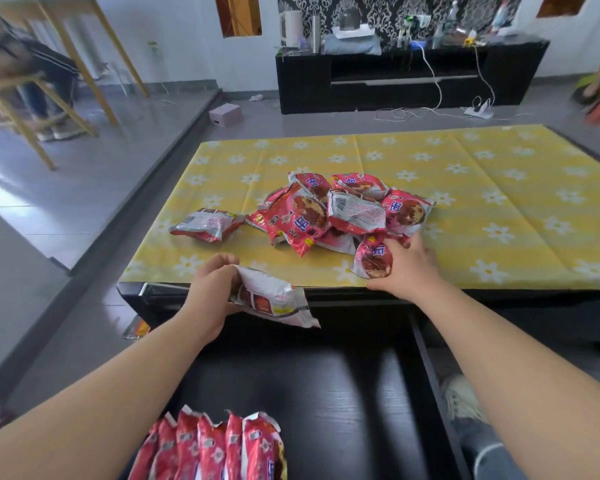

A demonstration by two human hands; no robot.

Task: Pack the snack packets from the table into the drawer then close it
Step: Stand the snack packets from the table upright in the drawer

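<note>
A heap of red and white snack packets [347, 209] lies on the low table with the yellow flowered cloth [499, 202]. One packet [207, 225] lies apart to the left of the heap. My left hand [212, 289] grips a white-backed packet [274, 299] over the table's front edge. My right hand [406, 268] grips a red packet [373, 259] at the near side of the heap. The black drawer [343, 393] stands pulled out below me, with several packets [219, 448] standing upright in a row at its near left.
A black TV cabinet [409, 77] stands at the back with cables and a power strip [478, 110] on the floor. A wooden table and a person's legs are at the far left. A small box [225, 114] sits on the floor. My shoe [461, 396] is right of the drawer.
</note>
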